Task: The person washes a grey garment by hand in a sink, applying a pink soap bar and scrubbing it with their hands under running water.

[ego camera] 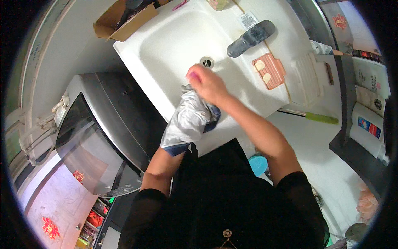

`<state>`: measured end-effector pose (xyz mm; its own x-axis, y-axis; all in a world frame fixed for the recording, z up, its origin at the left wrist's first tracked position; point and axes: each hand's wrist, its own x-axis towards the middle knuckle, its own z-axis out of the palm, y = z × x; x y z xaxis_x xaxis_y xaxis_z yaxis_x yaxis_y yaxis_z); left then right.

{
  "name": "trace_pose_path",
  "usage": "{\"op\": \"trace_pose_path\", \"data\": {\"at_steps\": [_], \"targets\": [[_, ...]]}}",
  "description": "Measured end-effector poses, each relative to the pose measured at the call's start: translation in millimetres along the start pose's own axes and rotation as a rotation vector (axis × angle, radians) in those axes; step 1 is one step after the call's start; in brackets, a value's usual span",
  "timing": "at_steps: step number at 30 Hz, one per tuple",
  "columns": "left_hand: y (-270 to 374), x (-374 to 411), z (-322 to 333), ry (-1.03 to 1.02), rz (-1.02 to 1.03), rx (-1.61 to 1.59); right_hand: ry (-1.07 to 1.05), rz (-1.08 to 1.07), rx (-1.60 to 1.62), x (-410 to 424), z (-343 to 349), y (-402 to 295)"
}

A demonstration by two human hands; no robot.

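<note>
A white and navy cloth (189, 119) lies bunched over my left hand, which is hidden beneath it; only the forearm shows below the cloth. My right hand (206, 84) is closed around a small pink object (194, 77) at the upper end of the cloth, close to the drain (207, 62) of a white sink (168, 46). Whether the right fingers also grip the cloth is not clear.
A dark faucet (251, 38) and a pink soap dish (270, 71) with two pale pieces are on the sink's right side. A cardboard box (135, 23) rests at the upper left corner. The washing machine (108, 124) stands at left; a green-handled brush (321, 118) is at right.
</note>
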<state>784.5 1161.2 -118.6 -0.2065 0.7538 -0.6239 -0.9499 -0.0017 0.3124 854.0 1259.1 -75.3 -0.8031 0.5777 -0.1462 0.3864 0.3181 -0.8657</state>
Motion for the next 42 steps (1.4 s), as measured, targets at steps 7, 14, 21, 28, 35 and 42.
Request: {"op": "trace_pose_path", "data": {"at_steps": [7,14,21,28,35,42], "targets": [[2,1,-2,0.003,0.0,-0.002,0.117,-0.409,-0.131,-47,20,-43],[3,0,3,-0.005,-0.016,0.012,0.16,0.21,0.22,4,11,49],[55,-43,81,0.018,-0.037,0.586,0.154,0.591,1.199,-44,-28,89],[81,-51,85,-0.2,0.153,1.738,0.359,0.493,1.089,-51,-20,71],[67,-56,79,-0.109,0.35,1.788,0.381,0.479,1.038,-42,-26,55],[52,-52,60,0.014,0.562,1.822,0.357,0.417,1.1,-47,-68,43]]}}
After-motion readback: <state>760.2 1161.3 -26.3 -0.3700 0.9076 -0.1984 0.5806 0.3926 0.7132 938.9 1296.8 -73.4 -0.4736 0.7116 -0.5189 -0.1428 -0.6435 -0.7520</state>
